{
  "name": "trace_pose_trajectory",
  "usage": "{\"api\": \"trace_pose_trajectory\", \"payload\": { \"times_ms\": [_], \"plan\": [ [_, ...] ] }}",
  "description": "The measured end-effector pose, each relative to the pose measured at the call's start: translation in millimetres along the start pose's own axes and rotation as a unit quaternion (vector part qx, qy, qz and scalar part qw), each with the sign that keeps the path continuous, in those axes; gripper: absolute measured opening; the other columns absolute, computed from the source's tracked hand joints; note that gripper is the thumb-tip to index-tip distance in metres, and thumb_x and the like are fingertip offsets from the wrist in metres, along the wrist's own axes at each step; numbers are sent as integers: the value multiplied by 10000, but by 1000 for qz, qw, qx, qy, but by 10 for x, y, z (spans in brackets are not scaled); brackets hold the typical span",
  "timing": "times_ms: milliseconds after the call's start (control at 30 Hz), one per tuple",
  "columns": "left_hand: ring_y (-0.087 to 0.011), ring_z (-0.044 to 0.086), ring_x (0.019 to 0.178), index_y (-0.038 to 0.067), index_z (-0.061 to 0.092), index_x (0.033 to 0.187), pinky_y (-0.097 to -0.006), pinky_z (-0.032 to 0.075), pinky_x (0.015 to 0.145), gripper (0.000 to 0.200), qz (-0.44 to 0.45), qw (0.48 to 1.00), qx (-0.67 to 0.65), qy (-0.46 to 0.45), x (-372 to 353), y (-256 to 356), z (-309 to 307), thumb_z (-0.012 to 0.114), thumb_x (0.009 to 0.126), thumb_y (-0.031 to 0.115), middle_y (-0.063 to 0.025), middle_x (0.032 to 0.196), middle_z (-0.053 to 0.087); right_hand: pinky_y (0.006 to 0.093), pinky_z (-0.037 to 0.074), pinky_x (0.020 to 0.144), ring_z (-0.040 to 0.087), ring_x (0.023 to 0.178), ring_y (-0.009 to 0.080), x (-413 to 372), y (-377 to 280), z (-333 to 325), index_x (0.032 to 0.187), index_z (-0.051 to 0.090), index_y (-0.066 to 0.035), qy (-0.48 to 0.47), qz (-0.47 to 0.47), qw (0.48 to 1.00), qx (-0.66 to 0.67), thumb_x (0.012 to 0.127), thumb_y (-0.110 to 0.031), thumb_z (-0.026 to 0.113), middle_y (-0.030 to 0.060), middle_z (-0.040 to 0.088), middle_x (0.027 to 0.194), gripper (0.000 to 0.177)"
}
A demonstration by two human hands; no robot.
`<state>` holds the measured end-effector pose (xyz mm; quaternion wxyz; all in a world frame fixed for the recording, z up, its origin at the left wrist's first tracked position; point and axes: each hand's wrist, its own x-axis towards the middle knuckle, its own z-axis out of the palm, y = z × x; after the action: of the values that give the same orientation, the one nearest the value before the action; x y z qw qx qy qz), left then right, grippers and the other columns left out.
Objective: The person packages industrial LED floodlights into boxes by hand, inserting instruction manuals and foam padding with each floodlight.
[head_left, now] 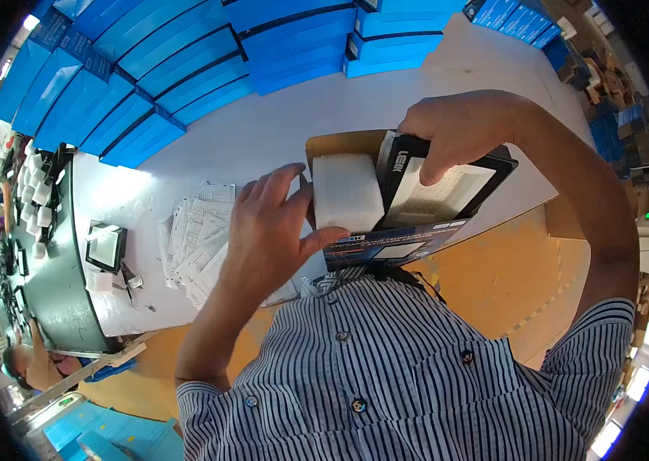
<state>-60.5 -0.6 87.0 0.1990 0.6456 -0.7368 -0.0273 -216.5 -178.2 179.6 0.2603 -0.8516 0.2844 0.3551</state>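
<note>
An open box (395, 243) with a printed dark blue side stands at the table's front edge, its brown inner flap raised. In its left part sits a white foam block (349, 190). A black-framed floodlight (447, 184) with a pale panel lies tilted at the box's right part. My right hand (455, 134) grips the lamp's upper edge, thumb over the panel. My left hand (269, 223) is at the box's left side, fingers curved round its wall and thumb by the foam's lower edge.
Stacked blue boxes (294, 46) line the table's far side. Printed leaflets (200, 238) lie in a loose pile left of my left hand. Farther left are another floodlight (105, 247) and a dark green conveyor (82, 284). Other people are at the far left.
</note>
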Motion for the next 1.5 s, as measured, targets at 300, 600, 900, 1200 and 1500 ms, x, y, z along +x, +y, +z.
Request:
{"api": "trace_pose_trajectory", "payload": {
  "times_ms": [300,600,900,1200,1500],
  "plan": [
    [-315,499,1062,108,508,1168,-383,427,884,589,-7,982,-170,-85,163,-57,-98,749,639,207,-171,1137,502,309,419,488,519,508,168,-39,57,36,788,621,2,-9,-3,999,33,590,-169,629,75,573,610,262],
    [-279,539,986,93,535,1107,-357,445,856,476,3,919,-387,-73,148,-211,250,724,671,119,-131,1101,514,344,433,502,537,530,204,-31,234,162,801,623,34,-10,-15,996,83,582,-178,617,117,587,639,305],
    [-332,485,1074,157,560,1129,-474,350,943,567,66,988,-14,-142,103,42,1,749,619,318,-165,1256,422,371,472,604,583,634,247,110,118,416,870,590,13,-52,-24,996,-68,667,-217,593,133,594,695,306],
    [-356,361,1213,36,54,1364,-421,345,976,1168,-92,909,-400,-70,-314,-65,950,823,532,320,-228,1309,328,411,452,803,564,944,317,340,122,781,1017,564,-4,-74,-13,996,-48,718,-203,560,189,591,985,360],
    [-312,417,1176,36,25,1375,-390,386,953,1164,-135,859,-489,-71,-320,-182,1096,828,548,204,-195,1280,382,400,440,832,556,974,324,306,49,820,1082,559,-29,49,-1,998,-26,745,-254,578,174,588,1036,406]
  ]
}}
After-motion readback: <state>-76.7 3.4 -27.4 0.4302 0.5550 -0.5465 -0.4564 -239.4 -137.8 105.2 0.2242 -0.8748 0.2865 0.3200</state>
